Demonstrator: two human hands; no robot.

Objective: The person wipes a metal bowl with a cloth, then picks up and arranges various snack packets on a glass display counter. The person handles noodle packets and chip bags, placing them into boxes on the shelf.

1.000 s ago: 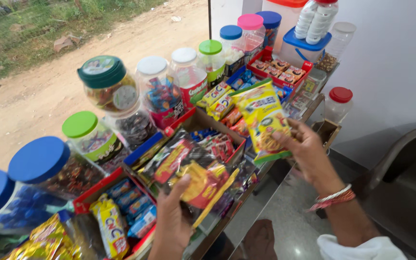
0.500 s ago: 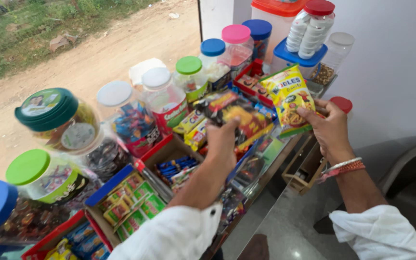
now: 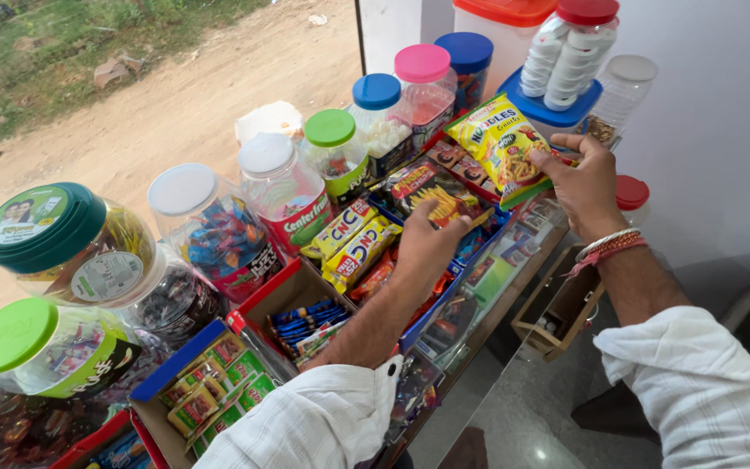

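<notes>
Two hands sort snacks: right hand grips the yellow noodle pack, left hand pinches a dark packet, which needs a free slot.

I count two hands in shot: left hand, right hand. One yellow noodle packet. Lidded jars, about thirteen, far ones crowded so count may be off: two green-lid jars, two white-lid jars, two blue-lid jars, one pink-lid jar. Two yellow candy boxes. One small wooden box.
</notes>
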